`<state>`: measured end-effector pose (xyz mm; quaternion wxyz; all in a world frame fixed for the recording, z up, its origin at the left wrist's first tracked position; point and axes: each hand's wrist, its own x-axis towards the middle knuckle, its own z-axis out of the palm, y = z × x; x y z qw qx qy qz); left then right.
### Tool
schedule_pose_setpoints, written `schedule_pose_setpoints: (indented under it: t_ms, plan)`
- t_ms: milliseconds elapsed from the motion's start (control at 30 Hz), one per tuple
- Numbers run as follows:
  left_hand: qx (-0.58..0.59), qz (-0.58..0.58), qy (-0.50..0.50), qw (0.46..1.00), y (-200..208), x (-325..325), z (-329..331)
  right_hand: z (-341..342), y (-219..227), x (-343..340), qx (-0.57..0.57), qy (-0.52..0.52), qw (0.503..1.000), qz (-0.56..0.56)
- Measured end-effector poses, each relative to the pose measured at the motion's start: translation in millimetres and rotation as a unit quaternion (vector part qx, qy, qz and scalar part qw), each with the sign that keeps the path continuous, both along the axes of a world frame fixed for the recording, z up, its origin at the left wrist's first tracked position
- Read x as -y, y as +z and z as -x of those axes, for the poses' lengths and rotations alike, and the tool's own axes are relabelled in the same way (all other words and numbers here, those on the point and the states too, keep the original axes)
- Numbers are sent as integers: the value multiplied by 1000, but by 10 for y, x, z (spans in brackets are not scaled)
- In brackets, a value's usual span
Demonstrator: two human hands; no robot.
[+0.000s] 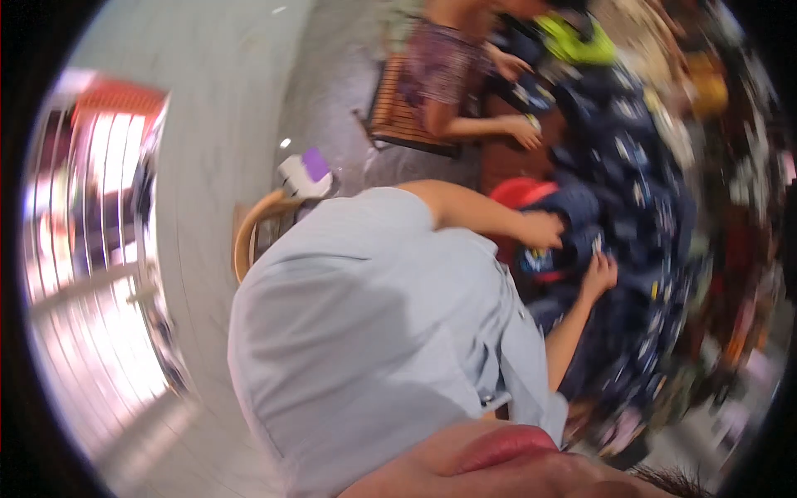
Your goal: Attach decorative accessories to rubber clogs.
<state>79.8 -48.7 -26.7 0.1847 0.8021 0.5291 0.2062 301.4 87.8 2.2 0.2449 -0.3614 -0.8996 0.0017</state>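
At the edge of a heap of dark navy cloth pieces flecked with pale and yellow marks, both bare hands are at work close together. The left hand lies at a navy cloth piece with a blue-and-white patterned patch, just beside a round red bowl; its fingers curl downward, but blur leaves me unable to tell whether that grip is pinching the fabric. The right hand is raised in front of the heap, fingers bunched near a small pale scrap; whether its grip holds that scrap I cannot tell.

The step in hand looks like close fingerwork on this one piece. The next move probably calls for the left to steady the fabric while the right works with its fingertips.

The heap crowds the hands on the right, and the bowl sits tight against the piece, so loose folds could snag or hide small bits. Beyond, a co-worker sits on a slatted brown wooden bench with both hands over the reddish-brown worktop, near some bright yellow-green cloth. Behind the person stands a curved wooden chair.
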Motion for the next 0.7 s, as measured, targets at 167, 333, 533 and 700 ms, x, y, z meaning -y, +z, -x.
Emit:
schedule_pose_setpoints:
  t_ms: [167, 333, 533, 700]
  plan:
    - [-53, -48, 67, 995, 52, 263, -100, 37, -301, -318, -223, -63, 877, 420]
    - [-115, -62, 99, 986, 150, 227, -103, 36, -221, -582, -175, -167, 782, 575]
    - [-110, -75, 97, 986, 23, 137, -108, 310, 12, -537, -129, -156, 738, 644]
    - [-120, -81, 86, 986, 20, 66, -161, -31, -648, -1147, -171, -148, 646, 729]
